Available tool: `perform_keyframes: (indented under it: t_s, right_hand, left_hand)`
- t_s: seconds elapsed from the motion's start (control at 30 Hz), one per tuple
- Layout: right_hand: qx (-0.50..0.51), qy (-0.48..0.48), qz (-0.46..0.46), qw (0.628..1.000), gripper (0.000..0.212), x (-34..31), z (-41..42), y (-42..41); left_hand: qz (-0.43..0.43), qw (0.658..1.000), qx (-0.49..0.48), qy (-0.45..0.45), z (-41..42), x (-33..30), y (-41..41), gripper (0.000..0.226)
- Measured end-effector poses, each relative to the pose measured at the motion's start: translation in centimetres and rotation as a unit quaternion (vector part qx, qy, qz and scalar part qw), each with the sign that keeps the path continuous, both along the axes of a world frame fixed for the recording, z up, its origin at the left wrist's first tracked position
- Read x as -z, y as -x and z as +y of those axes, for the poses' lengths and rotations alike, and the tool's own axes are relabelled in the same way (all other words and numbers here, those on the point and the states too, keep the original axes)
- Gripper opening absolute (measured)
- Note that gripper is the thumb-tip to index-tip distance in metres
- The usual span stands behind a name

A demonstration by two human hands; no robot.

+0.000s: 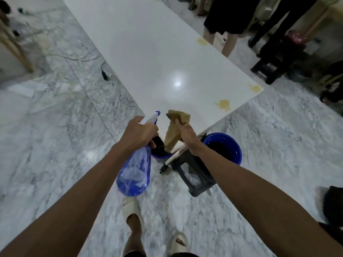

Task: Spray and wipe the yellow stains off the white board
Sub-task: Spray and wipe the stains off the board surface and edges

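A long white board (141, 52) stretches away from me above the marble floor. Yellow stains mark its right side: one near the front edge (223, 104), one at the right corner (255, 88), one farther back (202, 41). My left hand (138, 133) grips the neck of a blue spray bottle (134, 173), its white and blue nozzle pointing toward the board. My right hand (186, 135) holds a tan cloth (175, 130) that hangs down in front of the board's near end.
Two blue buckets (233, 145) (160, 155) stand on the floor under the board's near end, with a dark stool (194, 177) between them. People's legs (227, 43) stand by the board's right side. Cables (104, 72) lie on the floor at left.
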State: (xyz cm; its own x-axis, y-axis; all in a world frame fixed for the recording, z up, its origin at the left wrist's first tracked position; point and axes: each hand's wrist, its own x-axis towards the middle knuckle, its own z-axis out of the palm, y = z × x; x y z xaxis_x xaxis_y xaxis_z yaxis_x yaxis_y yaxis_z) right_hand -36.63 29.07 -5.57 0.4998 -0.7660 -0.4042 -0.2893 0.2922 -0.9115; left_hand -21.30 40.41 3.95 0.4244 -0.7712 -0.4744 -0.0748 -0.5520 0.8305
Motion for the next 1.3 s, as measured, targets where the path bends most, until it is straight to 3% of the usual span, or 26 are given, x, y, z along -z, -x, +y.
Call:
perform_keyframes:
  t_s: [0.1, 0.3, 0.43, 0.57, 0.83, 1.07, 1.3]
  right_hand:
    - [0.137, -0.147, -0.098, 0.975, 0.047, -3.2, -1.3, -0.7]
    - [0.259, -0.163, -0.24, 0.921, 0.046, -8.0, -5.0, -1.0]
    - [0.357, -0.149, -0.261, 0.884, 0.048, -10.6, -8.3, 0.4]
    - [0.381, -0.152, -0.299, 0.862, 0.058, -12.1, -12.0, 2.9]
    - [0.401, -0.121, -0.28, 0.864, 0.061, -13.1, -21.9, 7.8]
    - [0.399, -0.144, -0.278, 0.862, 0.065, -9.3, -29.6, 10.0]
    - [0.457, -0.168, -0.297, 0.821, 0.066, -5.7, -32.5, 9.7]
  left_hand:
    - [-0.003, 0.999, 0.031, 0.015, -2.6, -2.9, -1.6, 0.051]
    - [-0.027, 0.988, 0.149, 0.027, -9.7, -8.0, -3.8, 0.046]
    - [-0.046, 0.969, 0.238, 0.035, -15.5, -10.6, -3.1, 0.062]
    - [-0.047, 0.949, 0.307, 0.046, -21.1, -12.4, -0.2, 0.056]
    - [-0.042, 0.932, 0.358, 0.038, -31.0, -10.7, 5.5, 0.02]
    - [-0.034, 0.929, 0.37, 0.001, -39.0, -6.6, 8.6, 0.029]
    - [-0.062, 0.916, 0.386, -0.084, -44.6, -2.2, 9.9, 0.041]
